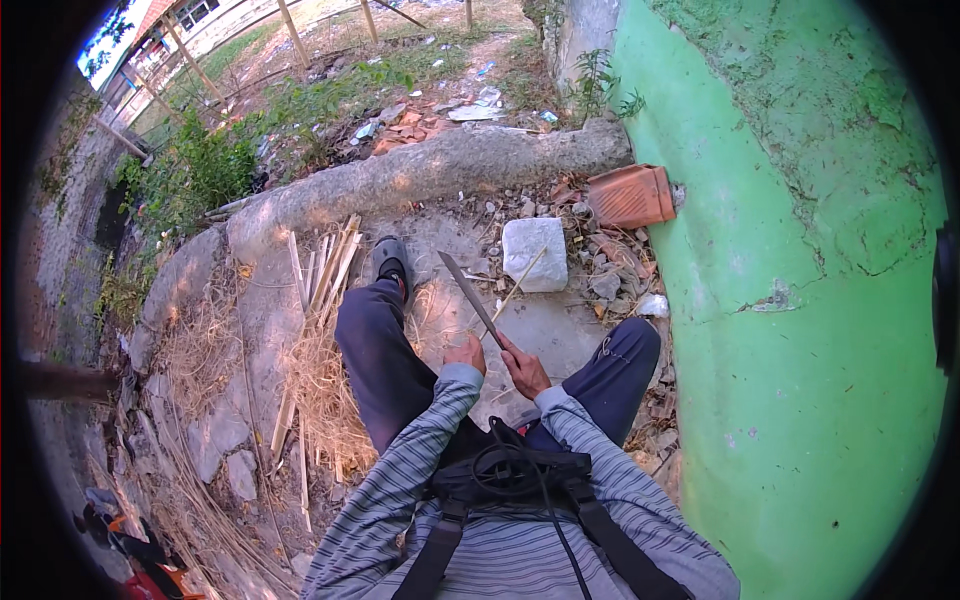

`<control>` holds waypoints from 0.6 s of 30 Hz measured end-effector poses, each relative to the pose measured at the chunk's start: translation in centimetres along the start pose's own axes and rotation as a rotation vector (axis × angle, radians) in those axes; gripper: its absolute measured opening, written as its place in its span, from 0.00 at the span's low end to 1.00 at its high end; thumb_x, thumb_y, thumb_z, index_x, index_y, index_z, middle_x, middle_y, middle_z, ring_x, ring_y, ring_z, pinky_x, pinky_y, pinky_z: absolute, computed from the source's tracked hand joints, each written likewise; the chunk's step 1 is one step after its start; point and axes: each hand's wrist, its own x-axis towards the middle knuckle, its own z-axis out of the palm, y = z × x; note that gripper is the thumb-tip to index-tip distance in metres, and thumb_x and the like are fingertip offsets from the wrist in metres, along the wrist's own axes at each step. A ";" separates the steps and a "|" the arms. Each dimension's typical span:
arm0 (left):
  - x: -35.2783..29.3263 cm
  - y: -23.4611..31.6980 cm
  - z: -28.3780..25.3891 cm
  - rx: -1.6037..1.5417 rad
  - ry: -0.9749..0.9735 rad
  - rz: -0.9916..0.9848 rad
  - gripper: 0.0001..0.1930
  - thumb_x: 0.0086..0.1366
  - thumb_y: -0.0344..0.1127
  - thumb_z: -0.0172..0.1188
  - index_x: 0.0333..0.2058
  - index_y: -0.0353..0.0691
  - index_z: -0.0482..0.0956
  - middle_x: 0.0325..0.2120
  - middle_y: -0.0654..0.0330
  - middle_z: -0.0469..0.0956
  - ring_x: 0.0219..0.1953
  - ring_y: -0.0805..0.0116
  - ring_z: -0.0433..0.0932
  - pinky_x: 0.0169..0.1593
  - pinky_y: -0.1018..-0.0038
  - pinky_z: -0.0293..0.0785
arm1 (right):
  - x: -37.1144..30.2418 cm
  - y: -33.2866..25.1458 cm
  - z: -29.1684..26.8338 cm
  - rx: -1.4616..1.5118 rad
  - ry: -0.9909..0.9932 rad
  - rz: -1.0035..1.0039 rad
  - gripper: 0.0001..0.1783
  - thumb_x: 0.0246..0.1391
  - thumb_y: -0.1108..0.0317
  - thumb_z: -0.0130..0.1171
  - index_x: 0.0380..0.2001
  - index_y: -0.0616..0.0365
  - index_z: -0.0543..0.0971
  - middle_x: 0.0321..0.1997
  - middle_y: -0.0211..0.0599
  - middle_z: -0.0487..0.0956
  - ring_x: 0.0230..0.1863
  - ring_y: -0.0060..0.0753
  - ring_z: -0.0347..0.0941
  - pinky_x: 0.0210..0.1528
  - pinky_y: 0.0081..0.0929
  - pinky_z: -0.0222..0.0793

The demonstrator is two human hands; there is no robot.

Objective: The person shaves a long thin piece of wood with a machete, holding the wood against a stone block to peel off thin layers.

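Observation:
In front of my lap, my right hand (525, 370) is closed around the lower end of a long dark blade (465, 287), which looks like a knife; its handle is hidden in the fist. The blade points up and to the left. Beside it, my left hand (466, 353) is closed on a thin pale strip (516, 287), seemingly split bamboo, slanting up to the right. Strip and blade cross just above my hands. The strip's far end overlaps a rough white block (532, 240) on the ground; I cannot tell whether they touch.
Split strips (325, 265) and curly shavings (335, 385) lie left of my leg. A green wall (780, 400) rises on the right, with rubble (610, 275) and an orange hollow brick (630, 196) along it. A low concrete ridge (400, 172) crosses ahead.

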 end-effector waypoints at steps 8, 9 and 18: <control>-0.1 0.3 -0.1 -0.065 -0.008 -0.023 0.10 0.66 0.34 0.52 0.42 0.36 0.73 0.37 0.42 0.84 0.41 0.40 0.84 0.44 0.52 0.79 | 0.5 1.0 -0.3 -0.023 -0.068 0.133 0.27 0.71 0.56 0.46 0.71 0.39 0.63 0.53 0.58 0.79 0.51 0.61 0.78 0.51 0.41 0.74; -0.1 0.1 -0.1 -0.053 -0.008 -0.024 0.10 0.66 0.34 0.52 0.42 0.36 0.73 0.37 0.43 0.84 0.41 0.41 0.84 0.44 0.52 0.79 | 0.6 0.7 -0.2 -0.038 -0.073 0.129 0.27 0.71 0.56 0.46 0.71 0.38 0.62 0.52 0.58 0.79 0.51 0.61 0.78 0.51 0.41 0.74; 0.0 0.1 -0.4 -0.040 -0.024 -0.050 0.11 0.64 0.34 0.55 0.44 0.37 0.74 0.38 0.45 0.84 0.42 0.44 0.84 0.45 0.53 0.79 | 0.5 1.2 -0.2 -0.100 -0.008 0.003 0.27 0.70 0.55 0.47 0.71 0.35 0.64 0.43 0.60 0.81 0.45 0.64 0.79 0.45 0.43 0.74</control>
